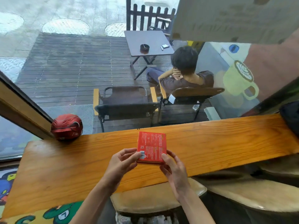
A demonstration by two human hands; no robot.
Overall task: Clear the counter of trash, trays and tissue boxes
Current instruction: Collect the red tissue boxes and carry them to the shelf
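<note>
A flat red box point(152, 146) with white print and a barcode is held over the wooden counter point(218, 143), near its middle. My left hand point(123, 162) pinches the box's near left corner beside the barcode. My right hand point(174, 168) grips its near right corner from the side and below. The box's far end points away from me, tilted slightly up toward the window.
A red helmet point(67, 126) rests on the counter's far left by the window frame. A dark bag point(291, 117) sits at the far right end. Padded stools point(155, 199) stand below the counter. Beyond the glass, a person sits in a chair point(191, 94) on the deck.
</note>
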